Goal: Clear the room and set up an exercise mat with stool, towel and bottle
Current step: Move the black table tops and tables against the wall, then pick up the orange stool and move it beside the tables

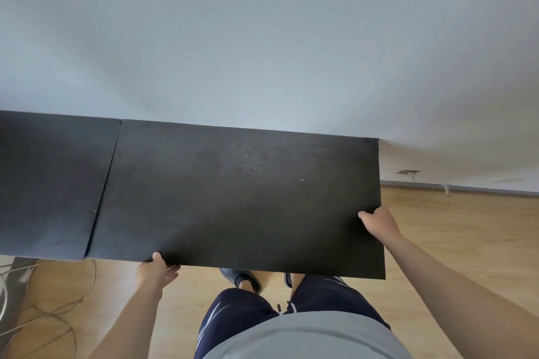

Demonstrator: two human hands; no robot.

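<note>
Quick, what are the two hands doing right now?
Left hand: closed on the near edge of the black mat, thumb on top.
Right hand: closed on the mat's right edge, fingers curled over it.

No legible text or labels.

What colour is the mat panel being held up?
The mat panel is dark charcoal black, with a few pale specks, seen in the head view.

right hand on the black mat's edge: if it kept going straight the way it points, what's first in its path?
The right hand already grips the black mat at its right edge, pointing up-left across it. Going straight on, it meets that mat first; beyond it probably the pale wall, though depth is unclear.
</note>
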